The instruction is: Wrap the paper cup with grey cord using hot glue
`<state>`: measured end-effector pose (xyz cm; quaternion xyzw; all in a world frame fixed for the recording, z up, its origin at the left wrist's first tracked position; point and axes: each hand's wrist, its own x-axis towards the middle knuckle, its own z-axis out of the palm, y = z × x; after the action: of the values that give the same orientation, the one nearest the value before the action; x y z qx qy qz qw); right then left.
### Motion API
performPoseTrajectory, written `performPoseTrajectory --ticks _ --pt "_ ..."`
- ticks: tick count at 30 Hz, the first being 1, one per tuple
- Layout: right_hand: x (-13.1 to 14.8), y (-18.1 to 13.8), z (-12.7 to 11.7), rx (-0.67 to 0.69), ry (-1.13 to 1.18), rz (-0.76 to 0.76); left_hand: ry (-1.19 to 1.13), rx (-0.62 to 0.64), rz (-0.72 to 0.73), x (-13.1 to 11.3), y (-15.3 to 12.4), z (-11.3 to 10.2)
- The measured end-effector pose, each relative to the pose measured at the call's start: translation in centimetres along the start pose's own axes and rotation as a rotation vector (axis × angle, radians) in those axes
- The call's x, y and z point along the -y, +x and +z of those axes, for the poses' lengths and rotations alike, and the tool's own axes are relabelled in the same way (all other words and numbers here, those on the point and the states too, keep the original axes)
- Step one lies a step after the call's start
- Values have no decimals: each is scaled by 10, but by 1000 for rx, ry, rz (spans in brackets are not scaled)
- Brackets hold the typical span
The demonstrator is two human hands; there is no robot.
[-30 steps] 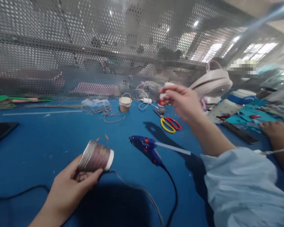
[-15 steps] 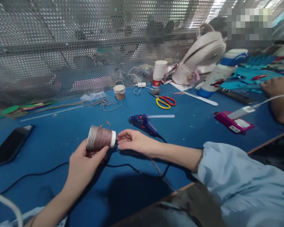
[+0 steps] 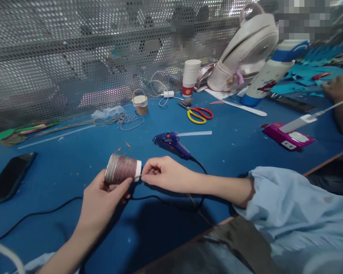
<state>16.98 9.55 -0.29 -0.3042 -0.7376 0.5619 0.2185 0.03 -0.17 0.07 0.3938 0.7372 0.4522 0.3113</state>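
My left hand (image 3: 103,194) is closed around a paper cup (image 3: 122,169) lying on its side in the air, wrapped in grey and reddish cord with a bare white band at its right end. Beside that band, my right hand (image 3: 162,173) pinches a thin grey cord (image 3: 138,176) that runs to the cup. More of the cord hangs below the right wrist toward the table edge. Behind my right hand lies a blue glue gun (image 3: 173,142) with a clear glue stick in its back end.
Scissors (image 3: 198,114), a stack of paper cups (image 3: 191,78), a small cord-wrapped bucket (image 3: 140,105) and loose cord (image 3: 128,121) lie farther back. A phone (image 3: 11,177) is at left; a magenta power strip (image 3: 287,136), bottle (image 3: 270,76) and another person's hand (image 3: 341,91) are at right.
My right fingers have closed from a looser, spread shape into a pinch on the cord beside the cup. The left hand still holds the cup. The view has shifted slightly.
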Motion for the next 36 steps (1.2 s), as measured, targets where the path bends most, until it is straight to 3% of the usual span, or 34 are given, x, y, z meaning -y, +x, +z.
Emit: performPoseTrajectory --ticks 4,7,14,36 --pt "1 -3 -2 -62 -102 -188 -70 66 -31 4 -1 1" --pt "2 -4 -1 -69 -150 -244 -86 94 -41 7 -1 1" --pt "1 -4 -1 -92 -180 -270 -93 159 -59 7 0 0" --pt "-3 -2 -6 -139 -212 -319 -86 156 -18 3 -5 0"
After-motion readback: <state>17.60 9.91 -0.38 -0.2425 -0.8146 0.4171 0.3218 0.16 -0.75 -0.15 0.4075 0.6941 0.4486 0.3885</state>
